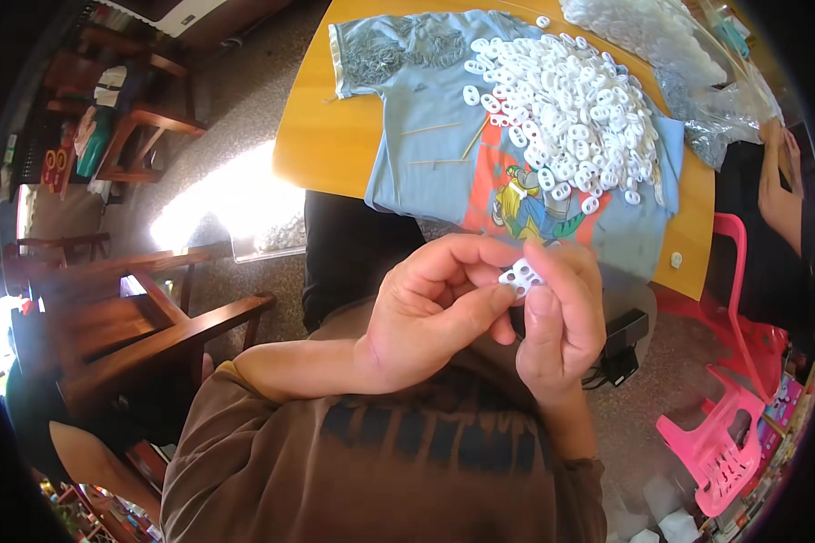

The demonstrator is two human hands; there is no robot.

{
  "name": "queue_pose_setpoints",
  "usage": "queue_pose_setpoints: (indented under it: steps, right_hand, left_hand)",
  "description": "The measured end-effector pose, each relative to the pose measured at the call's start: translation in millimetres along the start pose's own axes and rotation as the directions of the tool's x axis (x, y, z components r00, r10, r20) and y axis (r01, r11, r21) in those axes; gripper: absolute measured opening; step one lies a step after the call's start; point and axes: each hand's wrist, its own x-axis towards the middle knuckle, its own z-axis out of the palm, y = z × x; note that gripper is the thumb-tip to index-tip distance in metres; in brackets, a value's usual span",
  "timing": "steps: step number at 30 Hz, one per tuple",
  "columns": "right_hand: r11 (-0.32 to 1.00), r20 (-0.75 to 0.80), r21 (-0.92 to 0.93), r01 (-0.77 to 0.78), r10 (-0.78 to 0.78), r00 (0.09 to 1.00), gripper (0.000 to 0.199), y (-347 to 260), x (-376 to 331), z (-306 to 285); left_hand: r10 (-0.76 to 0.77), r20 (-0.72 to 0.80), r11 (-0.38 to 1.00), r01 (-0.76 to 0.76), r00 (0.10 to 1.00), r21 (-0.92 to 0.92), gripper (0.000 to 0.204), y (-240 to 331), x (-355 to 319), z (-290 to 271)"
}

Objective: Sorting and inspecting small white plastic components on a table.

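Observation:
Just in front of my chest, above my lap, my left hand (443, 303) and my right hand (561, 317) meet, fingertips closed on small white plastic pieces with holes (520, 278). Thumb and fingers of each hand pinch them from either side; exactly how they fit together is too small to tell. Beyond my hands, a large heap of similar white oval two-hole pieces (579, 118) lies on a light blue T-shirt (416, 118) with a cartoon print. Several thin wooden sticks (436, 163) rest on the shirt, left of the heap.
A bundle of grey strands (380, 54) lies on the shirt's far left, over a yellow table (326, 136). Clear plastic bags (661, 41) sit at the far right, near another person's arm (778, 190). Pink plastic chairs (729, 434) stand at right, wooden chairs (145, 326) at left.

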Motion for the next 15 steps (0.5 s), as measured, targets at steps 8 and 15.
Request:
queue_pose_setpoints:
  steps: [8,15]
  right_hand:
    - [0.986,-0.089,0.025,-0.165,0.166,0.982,0.024,-27,-20,10]
    - [0.976,-0.158,-0.174,0.130,-0.157,0.975,0.027,-28,-19,10]
  left_hand:
    - [0.175,-0.034,0.984,-0.175,0.984,0.019,0.025,-14,-20,8]
    - [0.225,-0.031,0.973,-0.223,0.974,0.057,0.027,-17,-30,12]
